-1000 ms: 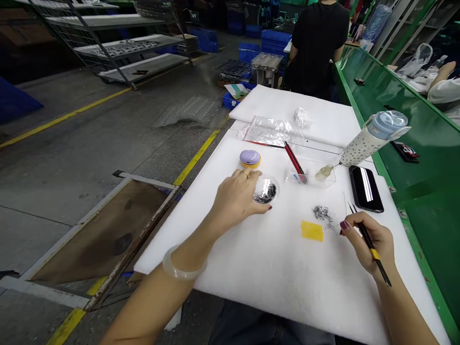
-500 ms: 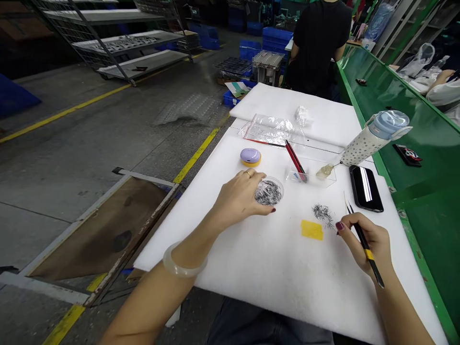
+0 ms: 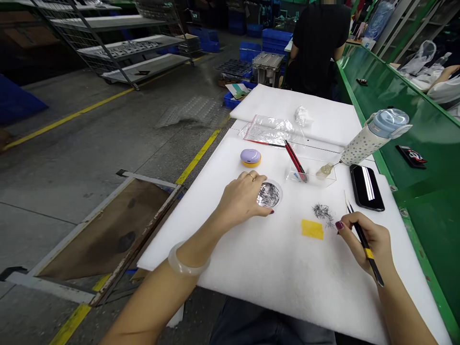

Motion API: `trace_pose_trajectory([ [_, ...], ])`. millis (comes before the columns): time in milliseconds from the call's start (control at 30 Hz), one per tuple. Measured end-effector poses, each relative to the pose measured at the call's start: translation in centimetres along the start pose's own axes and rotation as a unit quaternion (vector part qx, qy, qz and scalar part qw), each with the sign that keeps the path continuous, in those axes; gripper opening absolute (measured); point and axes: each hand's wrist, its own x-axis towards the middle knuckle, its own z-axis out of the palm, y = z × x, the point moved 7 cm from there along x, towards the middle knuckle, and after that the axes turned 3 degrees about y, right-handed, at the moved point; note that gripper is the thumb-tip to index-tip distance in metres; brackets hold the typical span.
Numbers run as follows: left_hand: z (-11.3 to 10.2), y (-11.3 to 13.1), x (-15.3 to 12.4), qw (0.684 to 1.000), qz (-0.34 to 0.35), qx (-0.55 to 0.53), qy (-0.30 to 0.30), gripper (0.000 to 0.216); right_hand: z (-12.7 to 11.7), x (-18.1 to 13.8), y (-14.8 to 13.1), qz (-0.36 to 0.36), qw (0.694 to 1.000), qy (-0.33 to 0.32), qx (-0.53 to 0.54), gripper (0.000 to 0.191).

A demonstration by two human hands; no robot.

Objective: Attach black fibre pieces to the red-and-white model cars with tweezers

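My left hand (image 3: 242, 196) is curled round the left rim of a small clear round dish (image 3: 270, 194) holding several thin dark metal pins, on the white foam pad (image 3: 273, 268). My right hand (image 3: 370, 242) is closed on black tweezers (image 3: 361, 239) with a yellow band, tips pointing up toward a loose heap of pins (image 3: 322, 212) on the pad. A yellow square patch (image 3: 312, 229) lies just left of that hand, below the heap.
Behind the dish sit a purple-and-yellow case (image 3: 250, 157), red tweezers (image 3: 294, 159) leaning into a clear tray (image 3: 312, 175), a plastic bag (image 3: 271, 129), a dotted bottle (image 3: 373, 136) and a black phone (image 3: 366, 187). A green conveyor (image 3: 406, 124) runs along the right. A person in black (image 3: 318, 43) stands ahead.
My left hand has slid the dish of pins a little to the right and held it there. My right hand with the tweezers has shifted only slightly.
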Motion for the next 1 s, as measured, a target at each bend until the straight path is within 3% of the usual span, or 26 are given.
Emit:
trace_pose_trajectory([
  [367,-1.1,-1.0,0.0,0.999,-0.029,0.004,0.031,0.078,0.0,0.1,-0.5,-0.016,1.0,0.003,-0.021,0.018],
  [733,-0.7,-0.8,0.1,0.999,-0.008,-0.034,0.014,0.08,0.0,0.2,-0.7,-0.03,0.999,-0.006,-0.037,0.017],
  [1000,-1.2,-0.9,0.0,0.999,-0.015,-0.029,0.035,0.08,0.0,0.2,-0.5,-0.031,0.999,-0.015,-0.043,0.018],
])
